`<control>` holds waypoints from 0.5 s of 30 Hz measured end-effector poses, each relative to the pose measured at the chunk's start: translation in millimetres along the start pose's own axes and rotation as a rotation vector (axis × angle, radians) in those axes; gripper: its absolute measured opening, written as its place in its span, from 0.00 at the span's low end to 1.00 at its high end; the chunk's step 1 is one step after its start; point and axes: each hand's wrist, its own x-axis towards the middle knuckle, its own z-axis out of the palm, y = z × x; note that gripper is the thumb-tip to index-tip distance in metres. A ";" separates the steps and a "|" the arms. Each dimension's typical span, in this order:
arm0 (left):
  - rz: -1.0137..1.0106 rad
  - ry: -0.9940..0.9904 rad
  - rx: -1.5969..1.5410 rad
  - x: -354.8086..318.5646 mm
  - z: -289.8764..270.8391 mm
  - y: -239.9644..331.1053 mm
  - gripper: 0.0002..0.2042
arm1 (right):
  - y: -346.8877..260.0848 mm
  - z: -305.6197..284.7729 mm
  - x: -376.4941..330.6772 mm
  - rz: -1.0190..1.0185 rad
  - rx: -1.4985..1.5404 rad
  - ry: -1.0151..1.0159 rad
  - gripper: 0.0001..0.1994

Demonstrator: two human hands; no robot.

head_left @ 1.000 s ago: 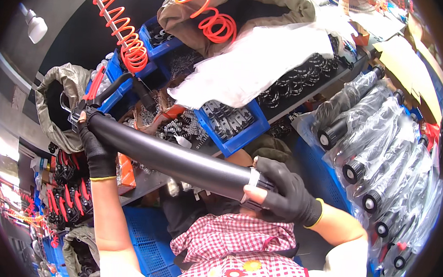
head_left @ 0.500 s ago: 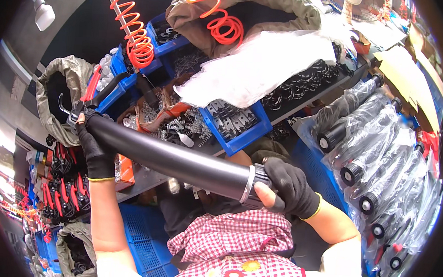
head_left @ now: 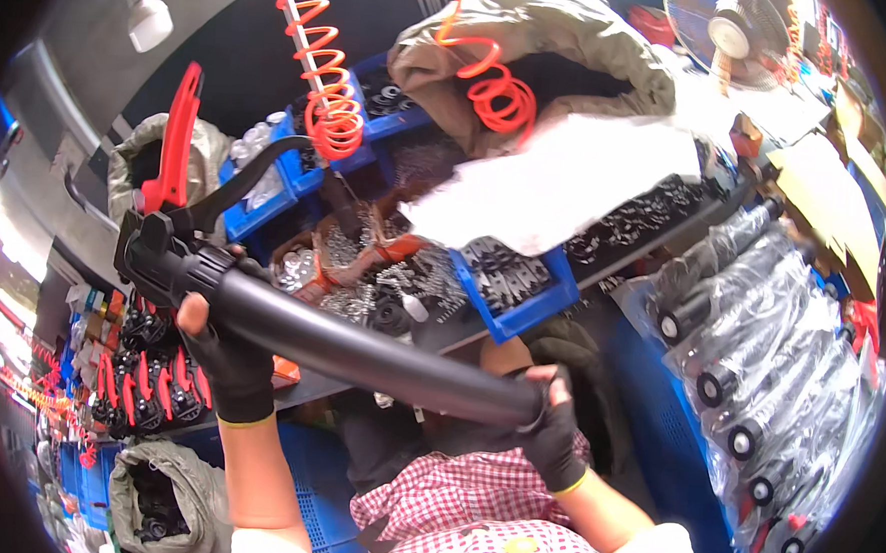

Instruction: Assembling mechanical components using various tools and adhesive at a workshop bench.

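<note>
A long, slightly bent-looking black tube (head_left: 359, 347) slants across in front of me, its left end higher. At that end sits a black head with a ribbed collar, a raised red lever (head_left: 178, 137) and a curved black lever (head_left: 245, 184). My left hand (head_left: 238, 366), in a black fingerless glove, grips the tube just below the collar, thumb showing. My right hand (head_left: 558, 438), gloved alike, is closed round the lower right end and hides its tip.
Behind the tube, a bench carries a blue bin (head_left: 507, 290) of metal parts, loose springs (head_left: 432, 286) and a white sheet (head_left: 568, 188). Red coiled hoses (head_left: 333, 126) hang above it. Bagged black tubes (head_left: 731, 332) lie at the right. Red-handled parts (head_left: 152, 386) stand at the left.
The tube's left end has swung nearer, bringing the red lever into fuller view. My right hand has shifted downward along with the right end. The whole view has turned slightly.
</note>
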 end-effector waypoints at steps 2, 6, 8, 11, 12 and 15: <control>0.068 -0.153 0.015 -4.0 6.3 5.2 0.38 | 30.1 -6.7 -25.3 0.274 0.186 -0.048 0.20; -0.232 -0.703 0.065 2.1 -23.9 27.6 0.38 | 38.8 5.3 -30.6 0.624 -0.150 -0.303 0.16; -0.309 -0.462 0.183 -49.6 -24.3 31.1 0.41 | 29.5 5.4 -11.4 0.779 -0.651 -0.658 0.16; -0.707 -1.063 0.422 -50.2 30.4 42.5 0.43 | -8.9 32.9 6.2 0.886 0.313 -0.843 0.34; -0.945 -0.799 0.542 -66.7 33.8 37.4 0.46 | -34.8 44.7 5.2 1.032 0.681 -0.873 0.47; -0.841 -1.074 0.789 -61.8 30.0 22.5 0.42 | 7.1 8.4 11.7 1.008 0.119 -1.205 0.49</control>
